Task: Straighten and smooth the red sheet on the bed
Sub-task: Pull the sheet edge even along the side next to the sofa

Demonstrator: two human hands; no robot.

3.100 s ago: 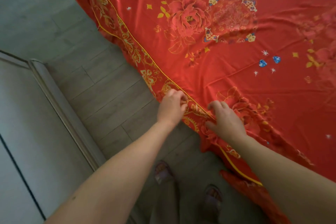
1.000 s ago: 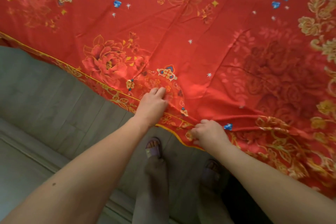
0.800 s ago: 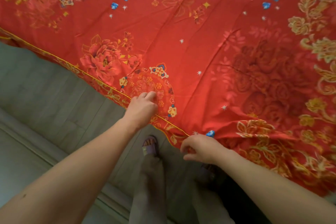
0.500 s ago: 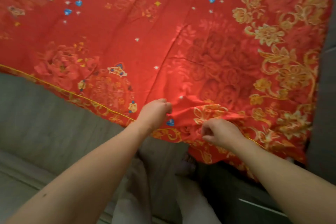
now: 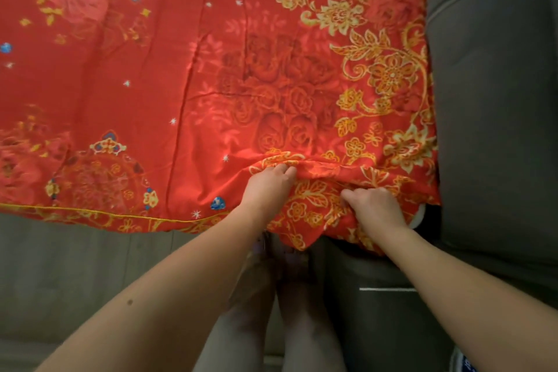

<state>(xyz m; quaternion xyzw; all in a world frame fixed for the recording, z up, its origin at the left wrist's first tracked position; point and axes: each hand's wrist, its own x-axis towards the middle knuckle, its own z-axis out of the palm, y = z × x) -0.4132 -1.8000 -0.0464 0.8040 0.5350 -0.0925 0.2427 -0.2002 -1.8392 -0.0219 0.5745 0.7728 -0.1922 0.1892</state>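
Observation:
The red sheet [image 5: 187, 75], printed with gold flowers and small blue gems, covers the bed and fills the upper part of the head view. Its near edge has a yellow piping line and hangs over the bed's side. Close to the sheet's near right corner the fabric is bunched into a fold. My left hand [image 5: 268, 186] is closed on that fold, fingers curled over a ridge of cloth. A little to the right, my right hand [image 5: 376, 201] grips the hanging gold-patterned border, fingers tucked into the cloth.
A grey upholstered headboard [image 5: 492, 84] runs along the right side of the sheet. Grey wood-look floor [image 5: 75, 266] lies below the bed's edge. My legs and feet [image 5: 271, 296] stand close against the bed. A dark grey piece of furniture [image 5: 380, 311] sits at lower right.
I have worked rightward along the bed's edge to the corner by the headboard. Both hands shifted from the piped edge to the bunched fold at the corner and took hold of it.

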